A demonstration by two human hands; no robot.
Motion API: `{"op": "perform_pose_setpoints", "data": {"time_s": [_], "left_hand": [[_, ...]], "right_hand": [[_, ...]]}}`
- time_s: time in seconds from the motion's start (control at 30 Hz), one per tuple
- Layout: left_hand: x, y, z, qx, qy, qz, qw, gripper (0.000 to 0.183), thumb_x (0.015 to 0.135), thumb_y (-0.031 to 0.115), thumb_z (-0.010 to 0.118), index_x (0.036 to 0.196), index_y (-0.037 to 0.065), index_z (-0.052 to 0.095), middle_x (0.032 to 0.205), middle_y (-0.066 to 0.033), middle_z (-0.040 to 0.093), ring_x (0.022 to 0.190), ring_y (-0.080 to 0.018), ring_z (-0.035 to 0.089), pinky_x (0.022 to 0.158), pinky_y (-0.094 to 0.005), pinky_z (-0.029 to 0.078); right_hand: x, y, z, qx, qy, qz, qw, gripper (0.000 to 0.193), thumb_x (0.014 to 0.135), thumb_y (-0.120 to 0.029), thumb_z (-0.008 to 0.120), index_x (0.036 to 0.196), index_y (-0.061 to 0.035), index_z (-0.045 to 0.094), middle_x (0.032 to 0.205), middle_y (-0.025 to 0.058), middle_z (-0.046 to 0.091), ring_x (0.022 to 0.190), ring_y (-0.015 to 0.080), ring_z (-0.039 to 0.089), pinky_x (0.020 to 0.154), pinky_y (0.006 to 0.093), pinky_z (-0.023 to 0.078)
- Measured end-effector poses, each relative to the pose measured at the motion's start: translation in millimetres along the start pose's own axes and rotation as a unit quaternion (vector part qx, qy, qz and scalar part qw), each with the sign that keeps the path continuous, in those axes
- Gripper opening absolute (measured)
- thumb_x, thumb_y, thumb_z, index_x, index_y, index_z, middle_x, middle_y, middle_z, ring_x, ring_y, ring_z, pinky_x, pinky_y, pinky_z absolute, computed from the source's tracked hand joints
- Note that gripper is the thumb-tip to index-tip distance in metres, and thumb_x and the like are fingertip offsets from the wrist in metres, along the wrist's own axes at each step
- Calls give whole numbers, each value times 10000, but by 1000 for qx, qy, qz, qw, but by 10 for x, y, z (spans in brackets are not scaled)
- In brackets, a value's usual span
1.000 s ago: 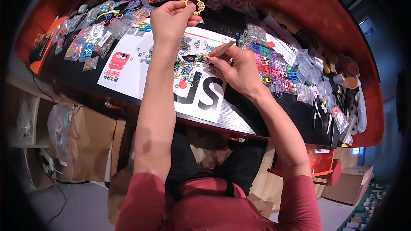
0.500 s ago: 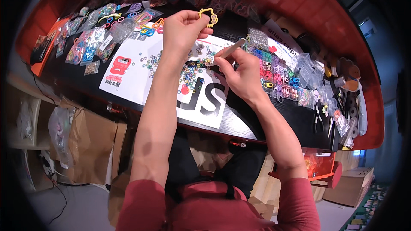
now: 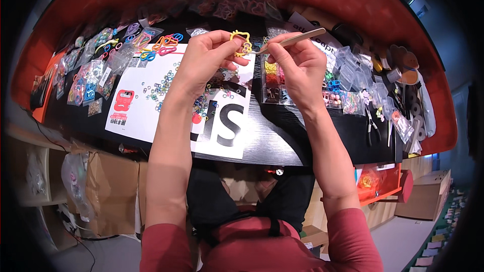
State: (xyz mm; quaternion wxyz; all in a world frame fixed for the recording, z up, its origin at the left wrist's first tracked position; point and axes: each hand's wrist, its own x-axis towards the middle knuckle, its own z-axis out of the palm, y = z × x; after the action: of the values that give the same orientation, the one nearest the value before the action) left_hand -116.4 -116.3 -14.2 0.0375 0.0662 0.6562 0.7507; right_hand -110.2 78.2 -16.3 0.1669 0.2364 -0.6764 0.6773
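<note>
Between the fingertips of my left hand (image 3: pixel 204 60) is a yellow cat-head-shaped outline ring (image 3: pixel 248 37), raised above the table, with what look like small rings on its right side. My right hand (image 3: pixel 302 68) grips metal tweezers (image 3: pixel 301 37). Their tips point left and meet the lower right of the yellow ring, or come very close to it; whether they pinch anything is too small to tell. Below my hands, many small coloured rings (image 3: pixel 165 83) lie scattered over a white printed sheet (image 3: pixel 138 116). Part of the sheet is hidden by my left forearm.
A compartment box of coloured beads (image 3: pixel 272 95) sits beneath my right hand. Bags of coloured pieces (image 3: pixel 91 83) and loose colourful clips (image 3: pixel 164 45) lie left. Clear plastic cases (image 3: pixel 348 63) and pliers (image 3: pixel 372 126) are on the right. A raised red edge (image 3: pixel 443 121) borders the black table.
My right hand has risen with the tweezers, bringing their tips to the yellow ring. My left hand, still holding that ring, sits slightly lower. The whole view has shifted a little.
</note>
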Motion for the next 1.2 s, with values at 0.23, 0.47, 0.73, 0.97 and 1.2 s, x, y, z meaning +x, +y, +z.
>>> {"op": "perform_pose_setpoints", "data": {"time_s": [0.23, 0.47, 0.73, 0.97, 1.2], "left_hand": [[-9, 1, -33, 16, -40, 12, 999, 206, 979, 208, 639, 1041, 15, 674, 881, -29, 672, 712, -68, 651, 569, -167, 459], [-23, -1, -51, 11, -64, 23, 998, 211, 1002, 220, 606, 1029, 18, 659, 877, -18, 658, 730, -63, 649, 568, -167, 460], [-1, -29, -93, 21, -77, 28, 996, 219, 1012, 226, 589, 1029, 16, 648, 878, -18, 647, 714, -55, 620, 582, -168, 459], [-32, -32, -88, 21, -87, 20, 996, 197, 995, 198, 618, 1039, 8, 649, 870, -14, 645, 728, -52, 612, 604, -166, 456], [-10, -50, -94, 45, -75, 18, 996, 191, 966, 177, 662, 1043, 2, 652, 840, -16, 649, 697, -31, 578, 593, -154, 440]], "right_hand": [[-30, 1, 10, -3, -5, 6, 1000, 77, 900, -19, 665, 959, 25, 690, 848, 57, 702, 765, 105, 656, 705, 241, 526], [-41, 13, -4, -17, -10, 0, 1000, 82, 885, -19, 670, 956, 17, 692, 857, 56, 706, 773, 111, 668, 704, 250, 533], [-43, 13, 2, -28, -7, -13, 999, 76, 876, -15, 666, 934, 27, 691, 829, 62, 710, 769, 111, 675, 708, 253, 535], [-62, 28, -10, -46, -11, -22, 999, 79, 872, -18, 668, 933, 26, 694, 803, 70, 715, 742, 111, 673, 684, 256, 533], [-44, 115, 0, -73, -8, -9, 997, 88, 859, -40, 681, 920, 20, 702, 779, 63, 714, 726, 109, 669, 661, 252, 518]]}}
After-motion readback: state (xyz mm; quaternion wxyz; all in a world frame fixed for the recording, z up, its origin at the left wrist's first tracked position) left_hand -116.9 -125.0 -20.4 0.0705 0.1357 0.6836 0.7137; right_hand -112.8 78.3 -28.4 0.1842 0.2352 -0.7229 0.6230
